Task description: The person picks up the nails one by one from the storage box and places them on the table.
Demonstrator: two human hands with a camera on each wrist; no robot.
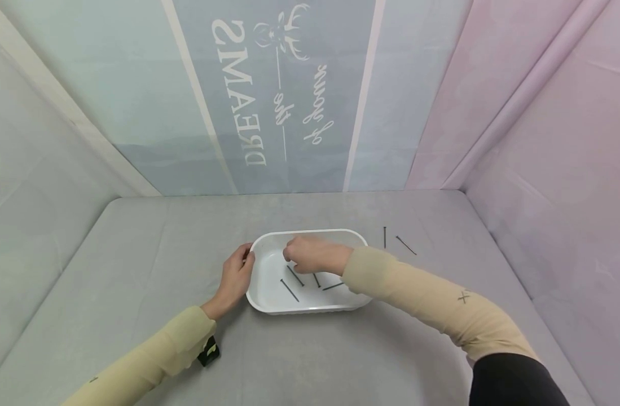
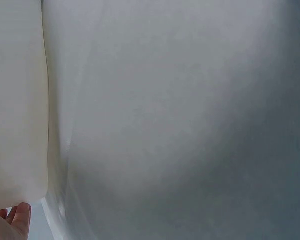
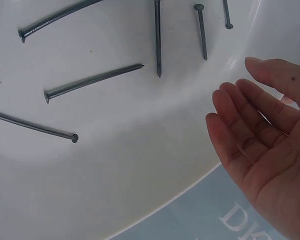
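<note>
A white oval tray [image 1: 269, 285] lies on the grey surface, with several dark metal nails [image 3: 94, 82] scattered over its floor. At the tray's left end my left hand [image 1: 233, 276] grips the rim; only its fingers [image 2: 21, 220] show in the left wrist view, in the bottom corner. My right hand [image 1: 312, 254] reaches over the tray from the right, slightly blurred in the head view, above the nails. In the right wrist view its palm shows bare, fingers loosely bent and thumb apart, with nothing held. My forearm hides part of the tray's right side.
Two more nails, one upright in view [image 1: 385, 237] and one slanted [image 1: 406, 245], lie on the grey surface beyond the tray's right end. A small black object [image 1: 209, 352] shows beside the left sleeve. Fabric walls stand at the back [image 1: 289, 175] and both sides.
</note>
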